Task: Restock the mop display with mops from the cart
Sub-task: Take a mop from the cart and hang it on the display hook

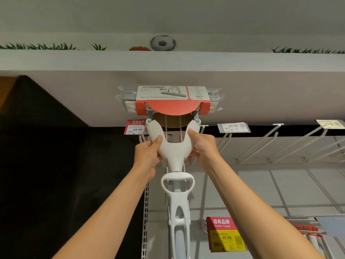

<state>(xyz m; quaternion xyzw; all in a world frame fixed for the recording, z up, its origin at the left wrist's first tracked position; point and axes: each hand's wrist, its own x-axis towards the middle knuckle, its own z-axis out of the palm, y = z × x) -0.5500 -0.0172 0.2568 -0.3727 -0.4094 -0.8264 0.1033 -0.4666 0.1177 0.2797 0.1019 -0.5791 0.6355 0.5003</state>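
A white sponge mop (173, 148) stands upright in front of the display wall, its head wrapped in a red and white card sleeve (171, 100) at the top. My left hand (147, 154) grips the left arm of the mop's white Y-shaped yoke, thumb on its front. On the opposite arm my right hand (202, 144) holds the yoke with its fingers curled behind. The head sits level with the top row of display hooks, by the red 49.90 price tag (136, 127). Whether the mop hangs on a hook is hidden behind the yoke.
Bare white wire hooks (261, 144) run along the top rail to the right, under a 59.50 tag (233, 127). Lower right hang a red and yellow 49.90 tag (225, 233) and several packaged mops (309, 234). A dark panel fills the left side. A grey ledge overhangs above.
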